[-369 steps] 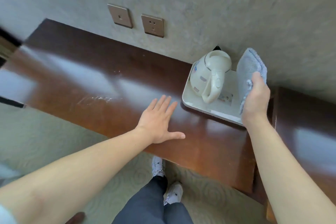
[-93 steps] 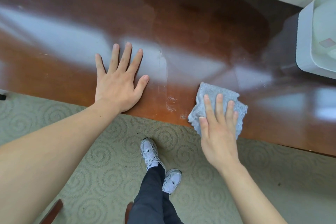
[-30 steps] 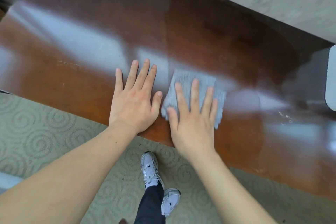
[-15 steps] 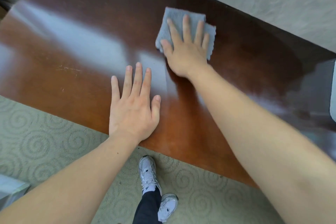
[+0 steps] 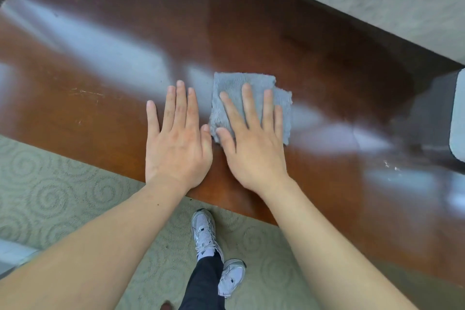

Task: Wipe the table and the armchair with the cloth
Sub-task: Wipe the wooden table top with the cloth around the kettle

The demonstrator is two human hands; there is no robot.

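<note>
Cloth (image 5: 251, 98), grey and folded, lies flat on the glossy brown table (image 5: 100, 40) near its front edge, pinned under the right hand (image 5: 254, 143), whose fingers are spread and pressed flat on it rather than curled around it. The left hand (image 5: 176, 141) rests just beside it, palm down and open on the bare wood, grasping nothing, its thumb almost touching the right thumb. A white tray's corner (image 5: 458, 118) shows at the right edge, well apart from the hands.

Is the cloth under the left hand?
No, the grey cloth lies under the right hand; the left hand rests flat on bare table.
</note>
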